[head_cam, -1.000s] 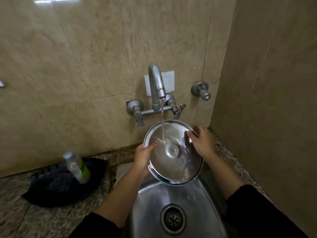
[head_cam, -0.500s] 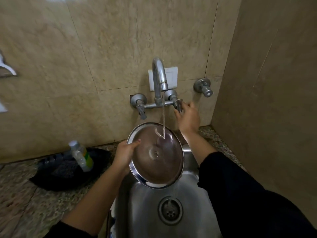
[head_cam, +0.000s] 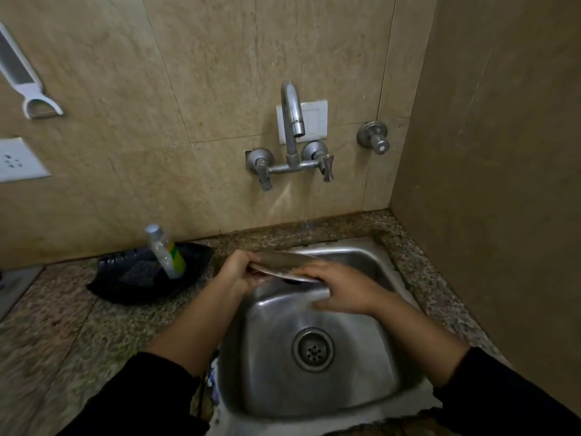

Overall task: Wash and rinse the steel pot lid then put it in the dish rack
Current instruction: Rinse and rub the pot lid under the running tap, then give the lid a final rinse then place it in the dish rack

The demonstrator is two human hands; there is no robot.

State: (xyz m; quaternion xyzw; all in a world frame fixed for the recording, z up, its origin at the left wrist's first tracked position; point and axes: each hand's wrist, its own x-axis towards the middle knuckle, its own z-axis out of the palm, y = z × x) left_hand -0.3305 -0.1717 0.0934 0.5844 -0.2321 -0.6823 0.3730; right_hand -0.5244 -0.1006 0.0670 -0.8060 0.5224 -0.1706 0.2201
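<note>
The steel pot lid (head_cam: 284, 264) is held nearly flat, edge-on to me, over the back of the steel sink (head_cam: 361, 357). My left hand (head_cam: 240, 273) grips its left rim. My right hand (head_cam: 341, 289) lies on its right side, fingers wrapped over the edge. The tap (head_cam: 292, 121) on the wall above shows no running water. No dish rack is in view.
A black tray (head_cam: 141, 278) with a clear bottle with a yellow-green label (head_cam: 165, 251) sits on the granite counter left of the sink. A side wall stands close on the right. A wall socket (head_cam: 19, 160) and a white hanging tool (head_cam: 28, 86) are at far left.
The water stream has stopped. My right hand came off the tap handle and down onto the lid. The lid went from tilted under the tap to nearly flat and lower over the sink.
</note>
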